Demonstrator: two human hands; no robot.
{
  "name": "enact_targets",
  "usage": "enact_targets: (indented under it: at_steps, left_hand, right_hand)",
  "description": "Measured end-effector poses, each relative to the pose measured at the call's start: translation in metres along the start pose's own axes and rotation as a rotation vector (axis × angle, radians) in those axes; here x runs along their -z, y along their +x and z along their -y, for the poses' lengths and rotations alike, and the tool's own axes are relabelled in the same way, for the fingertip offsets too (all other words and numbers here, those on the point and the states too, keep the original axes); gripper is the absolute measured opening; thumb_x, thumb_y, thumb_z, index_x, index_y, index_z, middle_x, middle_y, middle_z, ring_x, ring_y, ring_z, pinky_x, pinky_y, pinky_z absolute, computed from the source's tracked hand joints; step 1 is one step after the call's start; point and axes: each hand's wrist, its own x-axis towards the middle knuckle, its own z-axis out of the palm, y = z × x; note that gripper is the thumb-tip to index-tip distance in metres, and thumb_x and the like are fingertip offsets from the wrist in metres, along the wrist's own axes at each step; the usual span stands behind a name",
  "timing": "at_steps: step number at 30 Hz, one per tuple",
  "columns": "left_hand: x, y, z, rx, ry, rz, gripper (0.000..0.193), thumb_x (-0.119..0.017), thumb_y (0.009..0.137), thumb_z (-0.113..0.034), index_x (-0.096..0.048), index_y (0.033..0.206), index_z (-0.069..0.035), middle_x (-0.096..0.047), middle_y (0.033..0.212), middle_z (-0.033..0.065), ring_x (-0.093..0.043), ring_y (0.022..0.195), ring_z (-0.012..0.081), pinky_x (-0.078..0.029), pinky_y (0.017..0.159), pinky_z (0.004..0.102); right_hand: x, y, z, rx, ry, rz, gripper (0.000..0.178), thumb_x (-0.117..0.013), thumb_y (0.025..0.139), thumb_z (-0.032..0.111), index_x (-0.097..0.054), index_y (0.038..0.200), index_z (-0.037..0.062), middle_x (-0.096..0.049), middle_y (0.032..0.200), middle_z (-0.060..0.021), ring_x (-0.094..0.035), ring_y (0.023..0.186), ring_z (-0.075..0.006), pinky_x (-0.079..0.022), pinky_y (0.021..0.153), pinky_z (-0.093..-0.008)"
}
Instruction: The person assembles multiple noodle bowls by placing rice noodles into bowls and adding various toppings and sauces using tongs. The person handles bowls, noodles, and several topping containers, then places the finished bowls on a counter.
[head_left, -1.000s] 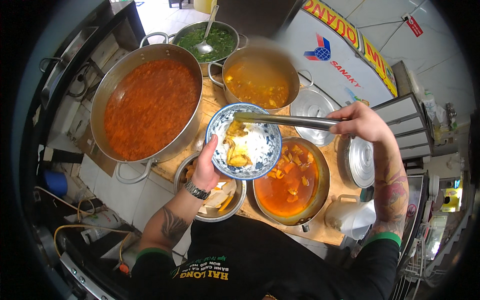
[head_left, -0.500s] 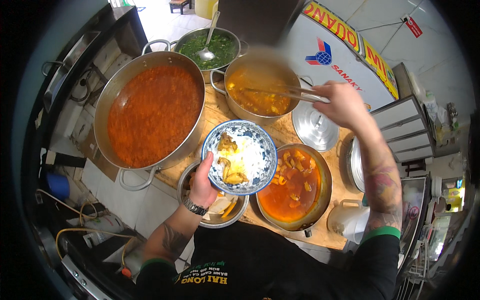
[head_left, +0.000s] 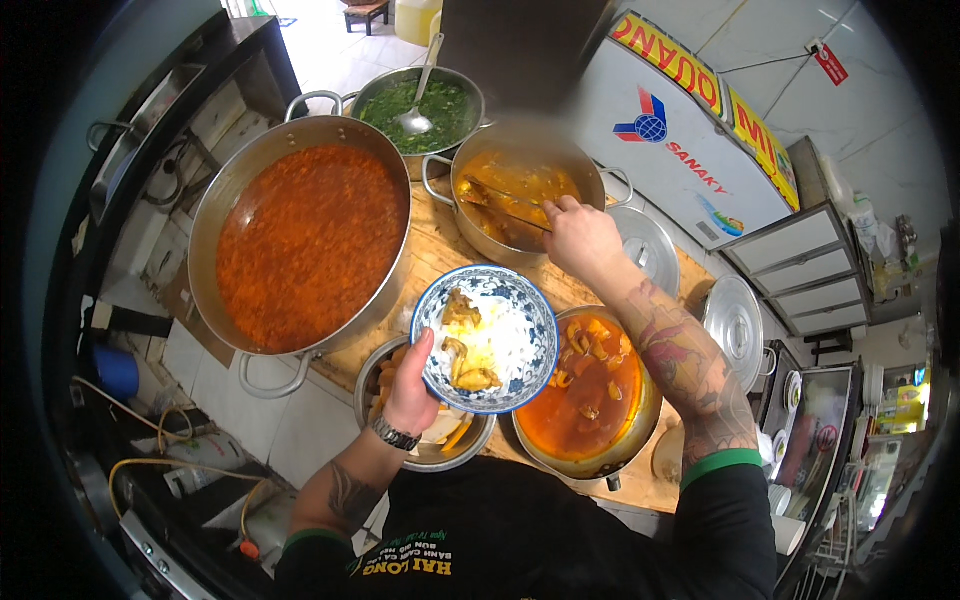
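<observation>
My left hand (head_left: 409,388) grips the rim side of a blue-and-white patterned bowl (head_left: 538,318), tilted toward me. Inside lie white noodles (head_left: 502,325) and a few yellow-brown pieces of meat (head_left: 470,372). My right hand (head_left: 582,238) is closed around metal tongs (head_left: 520,213), whose tips dip into yellow-orange broth (head_left: 535,180) in a two-handled pot (head_left: 588,165). Steam blurs the far side of that pot. Below my right forearm sits a pan (head_left: 648,400) of red-orange sauce with chunks in it.
A large pot (head_left: 395,262) of red broth stands left. Behind is a pot of chopped greens (head_left: 450,100) with a ladle (head_left: 415,122). A metal bowl (head_left: 372,390) is partly under my left hand. Lids (head_left: 735,320) lie right; a chest freezer (head_left: 680,140) stands beyond the wooden table (head_left: 400,310).
My right hand has moved left and nearer with the tongs, which now reach into the broth more steeply. The bowl in my left hand has shifted slightly nearer to me.
</observation>
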Motion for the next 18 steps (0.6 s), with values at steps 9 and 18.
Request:
enact_targets:
  at_steps: [9, 18]
  left_hand:
    - [-0.001, -0.001, 0.000, -0.012, -0.001, 0.011, 0.054, -0.044, 0.098, -0.039, -0.040, 0.137, -0.002, -0.051, 0.135, 0.0113, -0.050, 0.123, 0.0228, -0.039, 0.104, 0.0380]
    - [-0.015, 0.012, -0.001, -0.061, -0.033, 0.034, 0.056, -0.045, 0.097, -0.042, -0.040, 0.137, -0.003, -0.051, 0.135, 0.0121, -0.051, 0.122, 0.0239, -0.040, 0.104, 0.0387]
  right_hand:
    - [0.026, -0.022, -0.023, -0.261, 0.289, -0.028, 0.037, -0.067, 0.078, 0.028, -0.069, 0.110, 0.0088, -0.068, 0.099, -0.0150, -0.065, 0.088, -0.0324, -0.050, 0.082, -0.0403]
    - [0.086, -0.075, -0.072, -0.462, 0.755, 0.002, 0.044, -0.072, 0.075, 0.024, -0.067, 0.113, 0.0031, -0.069, 0.082, -0.0105, -0.061, 0.069, -0.0153, -0.049, 0.067, -0.0299]
